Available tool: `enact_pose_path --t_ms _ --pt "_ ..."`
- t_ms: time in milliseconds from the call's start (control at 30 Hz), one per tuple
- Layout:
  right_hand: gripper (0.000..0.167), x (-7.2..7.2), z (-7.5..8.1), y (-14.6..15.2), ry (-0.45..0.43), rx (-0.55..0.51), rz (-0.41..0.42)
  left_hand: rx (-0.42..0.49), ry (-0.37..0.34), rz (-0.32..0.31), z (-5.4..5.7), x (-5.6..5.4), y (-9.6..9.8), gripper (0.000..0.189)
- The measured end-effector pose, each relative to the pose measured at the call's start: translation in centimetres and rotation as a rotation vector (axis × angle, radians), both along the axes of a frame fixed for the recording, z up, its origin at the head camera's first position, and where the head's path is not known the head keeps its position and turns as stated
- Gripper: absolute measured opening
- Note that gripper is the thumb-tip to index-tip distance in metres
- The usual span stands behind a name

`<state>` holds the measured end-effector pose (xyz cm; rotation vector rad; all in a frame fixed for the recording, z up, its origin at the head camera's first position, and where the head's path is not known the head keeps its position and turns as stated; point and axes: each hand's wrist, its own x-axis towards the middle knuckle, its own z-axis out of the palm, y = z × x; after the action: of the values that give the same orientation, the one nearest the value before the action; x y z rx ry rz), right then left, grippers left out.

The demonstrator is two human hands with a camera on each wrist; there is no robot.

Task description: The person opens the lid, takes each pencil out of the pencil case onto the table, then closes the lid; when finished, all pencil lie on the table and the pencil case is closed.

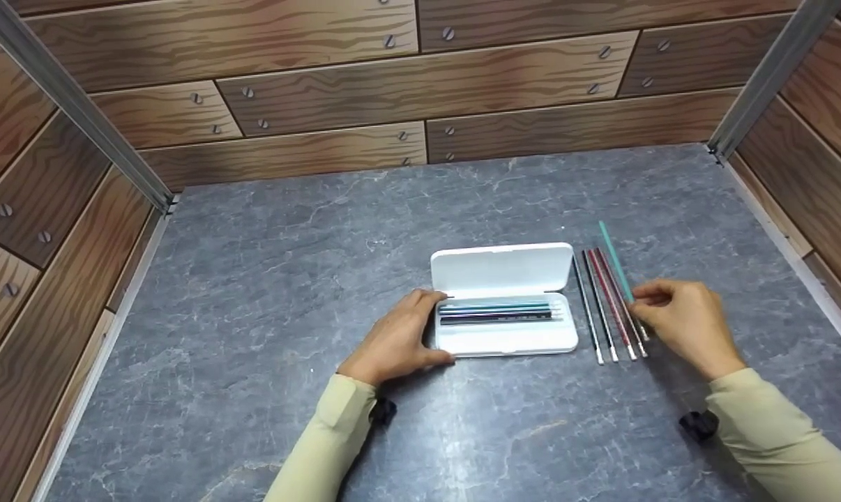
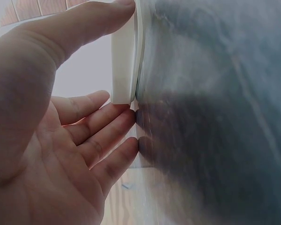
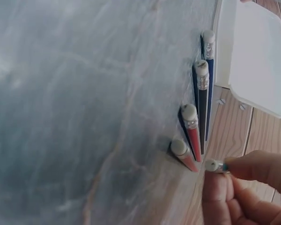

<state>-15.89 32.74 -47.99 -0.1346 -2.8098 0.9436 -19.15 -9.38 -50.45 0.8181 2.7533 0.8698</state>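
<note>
The teal pencil [image 1: 614,258] is at the right of the work area, its far end pointing away from me and slightly left. My right hand [image 1: 689,324] pinches it between thumb and fingers near its eraser end [image 3: 211,165]. I cannot tell whether the far end touches the tabletop.

Handling: I expect the pencil to be light, stiff and smooth, apt to roll between the fingertips. Its thin shaft could snap if bent, and any point would be the fragile part. Hold at the shaft just beyond the metal band, or nearer the middle for better balance.

Just left of it lie four loose pencils [image 1: 609,300], two dark and two reddish, roughly side by side with white erasers toward me.

Left of these is the white case [image 1: 508,343], its lid [image 1: 501,270] raised at the far side. Inside, several dark and teal pencils [image 1: 497,314] lie left to right in the far half of the tray. My left hand [image 1: 398,340] holds the case's left end, thumb at the near edge, fingers about the far left corner.

Everything sits on a gray marbled tabletop [image 1: 288,279]; wood-patterned panels [image 1: 337,97] stand beyond it.
</note>
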Motion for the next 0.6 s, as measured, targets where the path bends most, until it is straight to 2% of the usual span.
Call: enact_pose_path --t_ms 367,600 --pt "0.027 -0.01 -0.70 0.99 -0.145 0.030 -0.020 0.010 -0.011 0.002 0.09 -0.10 0.00 0.096" --pt "0.028 -0.12 -0.70 1.13 -0.188 0.034 -0.004 0.011 -0.028 0.002 0.15 -0.06 -0.06 0.096"
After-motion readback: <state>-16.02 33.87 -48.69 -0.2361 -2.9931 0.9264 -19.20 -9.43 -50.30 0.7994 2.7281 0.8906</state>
